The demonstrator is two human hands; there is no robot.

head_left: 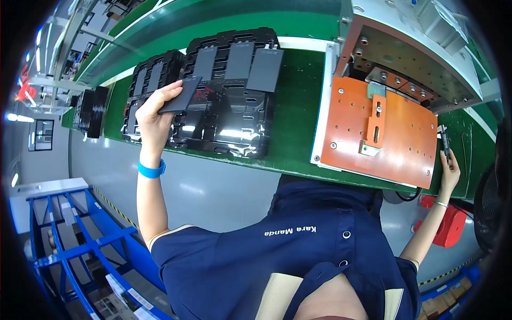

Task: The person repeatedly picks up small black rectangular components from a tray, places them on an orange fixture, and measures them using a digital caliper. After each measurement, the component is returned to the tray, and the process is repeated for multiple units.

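My left hand (156,113), with a blue band on its wrist, grips a flat dark grey pouch battery cell (184,98). It holds the cell tilted above a glossy black plastic tray (229,120). Similar cells stand in the tray's far row, among them a grey cell (240,60) and one at the right corner (265,70). At the far right, my right hand (449,172) is closed around a slim dark tool with a silver end, apparently a caliper (445,140). That hand is beside the orange plate (402,138) of a press fixture.
A second black tray (133,114) with grey cells adjoins on the left, and stacked black trays (90,112) stand beyond. The metal press head (416,58) overhangs the orange plate's far side. A black fan (488,208) is at the right edge. The green bench (298,117) ends before my body.
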